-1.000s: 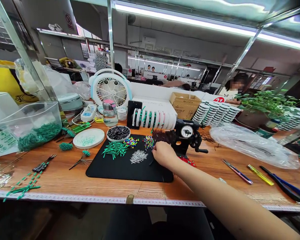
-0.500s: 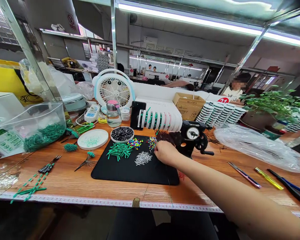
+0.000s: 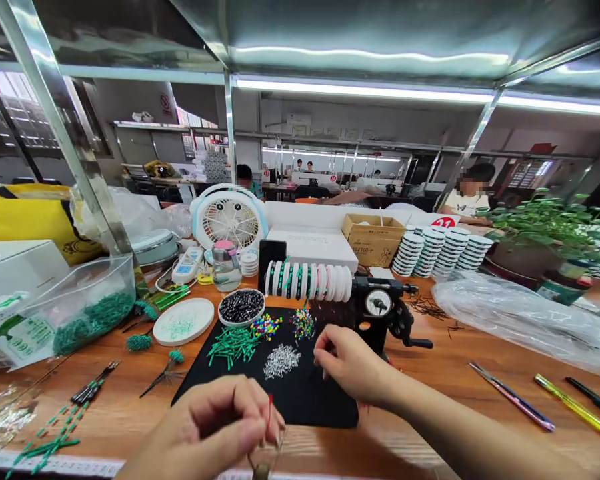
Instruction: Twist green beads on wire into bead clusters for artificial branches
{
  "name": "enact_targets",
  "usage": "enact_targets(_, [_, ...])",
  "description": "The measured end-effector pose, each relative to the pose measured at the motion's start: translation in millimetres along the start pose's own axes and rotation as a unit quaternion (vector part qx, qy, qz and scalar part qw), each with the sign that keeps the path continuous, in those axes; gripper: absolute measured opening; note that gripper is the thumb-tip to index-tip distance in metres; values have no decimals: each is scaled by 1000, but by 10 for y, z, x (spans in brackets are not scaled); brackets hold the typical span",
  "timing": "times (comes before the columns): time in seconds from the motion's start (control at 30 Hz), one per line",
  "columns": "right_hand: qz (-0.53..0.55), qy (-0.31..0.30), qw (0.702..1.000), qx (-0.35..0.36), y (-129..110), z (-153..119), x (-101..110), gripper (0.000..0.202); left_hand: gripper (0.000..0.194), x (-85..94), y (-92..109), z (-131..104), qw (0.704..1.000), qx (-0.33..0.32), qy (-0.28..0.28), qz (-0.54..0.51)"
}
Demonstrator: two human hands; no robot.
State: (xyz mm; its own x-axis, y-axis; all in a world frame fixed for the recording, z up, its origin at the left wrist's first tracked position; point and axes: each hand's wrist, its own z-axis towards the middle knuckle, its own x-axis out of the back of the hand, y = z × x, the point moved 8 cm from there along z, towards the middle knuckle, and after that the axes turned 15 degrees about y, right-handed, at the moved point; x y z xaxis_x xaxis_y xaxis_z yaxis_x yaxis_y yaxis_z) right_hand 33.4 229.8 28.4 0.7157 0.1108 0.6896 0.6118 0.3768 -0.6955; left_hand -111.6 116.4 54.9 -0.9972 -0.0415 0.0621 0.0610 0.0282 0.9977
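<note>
My left hand is over the front of the black mat, thumb and fingers pinched together. A small red strand and a fine thread or wire show at its fingertips; what exactly it holds is unclear. My right hand hovers over the mat's right side, its fingers curled into a pinch with their contents hidden. On the mat are green tubes, clear small beads and two piles of multicoloured beads. Behind my right hand stands a black hand-crank winder beside a row of white spools.
A bowl of black beads and a white dish stand left of centre. Strung green and black pieces lie at front left. Tweezers and a yellow tool lie at right. Plastic wrap is behind them.
My left hand has come into view at the front. My right hand has drawn back from the coloured beads towards me. The view has tilted up, so the table sits lower.
</note>
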Motion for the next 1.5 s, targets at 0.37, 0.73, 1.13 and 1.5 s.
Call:
enact_targets(0.37, [122, 243, 937, 219, -568, -278, 1130, 13, 29, -556, 554, 658, 965, -119, 118, 200])
enact_targets(0.73, [40, 294, 908, 295, -534, -238, 1200, 11, 26, -767, 694, 753, 964, -126, 121, 201])
enact_targets(1.13, [-122, 290, 891, 327, -470, 368, 1146, 13, 20, -1002, 445, 1013, 990, 70, 84, -84])
enact_targets(1.5, [-220, 249, 894, 301, -480, 557, 1098, 9, 16, -1006, 220, 1001, 983, 100, 116, -100])
